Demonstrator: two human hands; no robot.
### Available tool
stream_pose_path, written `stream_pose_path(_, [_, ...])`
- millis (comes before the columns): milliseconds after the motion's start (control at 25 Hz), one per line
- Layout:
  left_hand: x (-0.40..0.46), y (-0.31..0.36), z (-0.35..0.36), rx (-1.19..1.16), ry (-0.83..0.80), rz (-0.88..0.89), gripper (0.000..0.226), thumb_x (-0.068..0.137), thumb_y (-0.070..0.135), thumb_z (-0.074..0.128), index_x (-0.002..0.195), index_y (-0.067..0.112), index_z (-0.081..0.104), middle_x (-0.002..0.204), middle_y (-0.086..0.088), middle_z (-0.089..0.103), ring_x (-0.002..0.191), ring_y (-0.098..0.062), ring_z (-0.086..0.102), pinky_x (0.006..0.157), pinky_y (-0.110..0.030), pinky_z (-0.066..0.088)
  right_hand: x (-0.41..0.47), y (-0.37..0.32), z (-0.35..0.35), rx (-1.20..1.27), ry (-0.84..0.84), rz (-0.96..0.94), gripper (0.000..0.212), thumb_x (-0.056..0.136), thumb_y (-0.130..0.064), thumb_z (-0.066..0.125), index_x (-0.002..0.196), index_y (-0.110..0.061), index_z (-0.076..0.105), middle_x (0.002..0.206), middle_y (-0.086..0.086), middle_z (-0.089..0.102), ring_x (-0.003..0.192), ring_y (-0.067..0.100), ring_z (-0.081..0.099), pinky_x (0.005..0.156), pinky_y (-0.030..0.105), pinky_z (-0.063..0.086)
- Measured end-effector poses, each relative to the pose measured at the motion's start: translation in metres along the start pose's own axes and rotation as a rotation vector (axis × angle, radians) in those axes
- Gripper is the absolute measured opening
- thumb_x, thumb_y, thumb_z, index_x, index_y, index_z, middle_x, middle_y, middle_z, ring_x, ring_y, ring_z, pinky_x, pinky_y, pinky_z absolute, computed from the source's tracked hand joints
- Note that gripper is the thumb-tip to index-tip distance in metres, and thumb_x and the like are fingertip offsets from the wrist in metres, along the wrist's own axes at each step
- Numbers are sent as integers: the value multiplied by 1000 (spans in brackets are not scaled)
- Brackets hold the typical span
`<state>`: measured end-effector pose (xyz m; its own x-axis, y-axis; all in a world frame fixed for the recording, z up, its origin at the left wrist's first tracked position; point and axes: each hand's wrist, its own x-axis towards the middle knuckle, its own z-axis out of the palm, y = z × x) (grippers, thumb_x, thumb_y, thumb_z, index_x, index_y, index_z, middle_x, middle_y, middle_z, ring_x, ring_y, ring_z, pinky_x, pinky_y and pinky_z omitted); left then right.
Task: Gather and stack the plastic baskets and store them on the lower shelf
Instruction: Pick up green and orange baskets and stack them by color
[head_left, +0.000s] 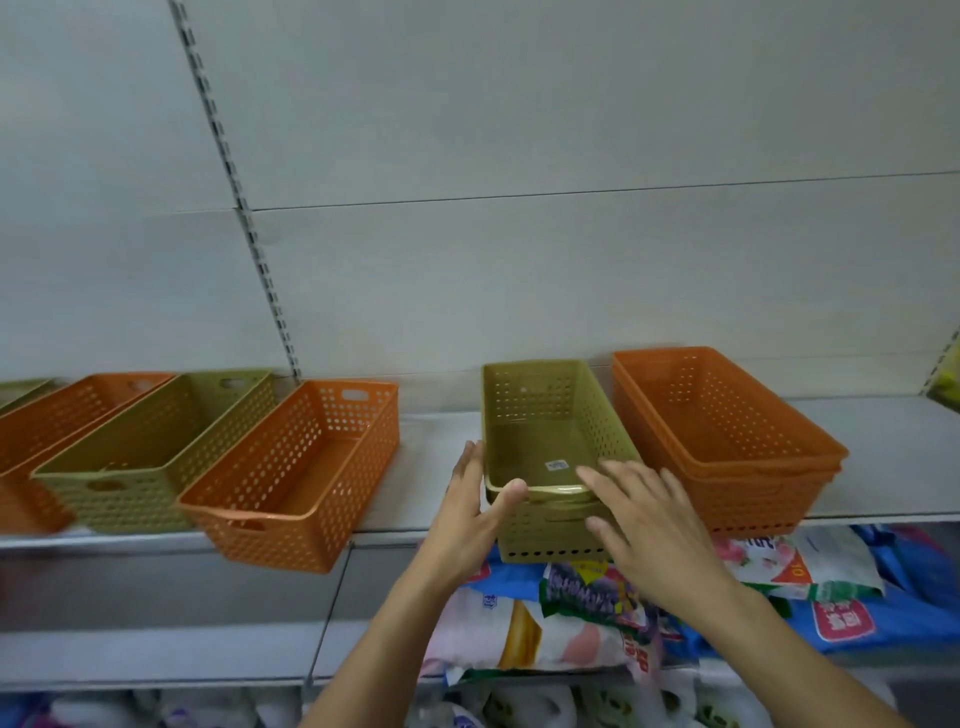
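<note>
A stack of olive-green perforated baskets (540, 415) stands on the grey upper shelf (436, 431), its front end jutting over the edge. My left hand (472, 509) touches its front left corner, thumb on the rim, fingers spread. My right hand (649, 519) hovers flat in front of the front right corner, fingers apart. A stack of orange baskets (727, 441) sits just right of it. To the left lie a single orange basket (296, 473), a green basket (150, 452) and another orange basket (67, 415), side by side.
The lower shelf (156, 654) below holds colourful plastic bags of goods (587, 613) on its right half. More packages (182, 712) sit on a level beneath. A slotted upright (244, 218) runs up the white back panel.
</note>
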<state>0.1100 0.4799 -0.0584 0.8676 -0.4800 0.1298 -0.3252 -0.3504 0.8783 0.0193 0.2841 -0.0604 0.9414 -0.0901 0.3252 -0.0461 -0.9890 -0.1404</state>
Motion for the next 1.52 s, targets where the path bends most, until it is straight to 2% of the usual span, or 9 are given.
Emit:
stream_pose_path(120, [-29,-7,-5,114,120,-22,63,96,47,52,153,29,30,158,9,32,148,-9,26,102,-6,31,-10,-13,0,56,178,-90,43,88,-30,54,131,-25,53,136,2,56,129,21,47,109,49,35])
stream_pose_path(280, [-74,-21,-29,126,298,-29,45,97,33,57,141,24,51,139,7,58,129,-4,51,110,-31,43,-9,-56,6,228,254,-260,34,87,-28,50,118,-22,61,125,-1,61,119,18,52,104,40,40])
stream_pose_path(520, [-109,-48,-126,84,537,-35,22,96,21,60,114,33,67,108,14,73,98,0,68,86,-22,55,16,-130,24,473,107,-261,28,91,-26,55,117,-30,62,120,-15,58,112,3,50,87,25,45])
stream_pose_path(720, [-88,-97,-258,234,656,-64,27,96,17,59,122,17,68,116,-1,73,107,-17,68,95,-39,54,72,-196,49,587,-23,-87,34,93,-30,53,128,-33,54,127,-13,55,111,8,54,91,34,47])
stream_pose_path(840, [-60,-140,-341,599,478,-187,44,99,32,53,137,10,56,141,-10,59,135,-26,49,114,-46,36,113,-242,66,653,-64,168,46,92,-33,54,137,-24,45,135,3,56,113,24,58,94,43,46])
stream_pose_path(960, [-47,-170,-378,859,163,-237,63,92,60,32,129,17,59,138,-5,60,136,-22,47,119,-42,20,145,-269,88,628,-191,422,52,92,-35,55,138,-18,38,128,12,61,108,33,61,90,43,49])
stream_pose_path(1120, [-41,-183,-386,787,64,-84,54,89,60,31,108,21,63,111,4,71,113,-15,60,120,-36,18,160,-273,98,460,-128,629,40,90,-27,51,129,-24,50,117,12,66,92,33,65,82,43,53])
stream_pose_path(1320, [-41,-168,-393,772,37,58,36,98,49,44,106,22,67,108,3,72,102,-17,64,100,-36,44,158,-257,102,417,-111,699,40,87,-39,47,127,-35,49,119,7,66,81,29,68,73,49,58])
stream_pose_path(1520, [4,-192,-441,317,212,-259,56,96,40,55,146,20,40,152,-8,42,139,-29,40,115,-48,34,161,-258,97,394,-190,681,38,92,-36,45,130,-31,49,109,6,68,81,25,68,75,47,58])
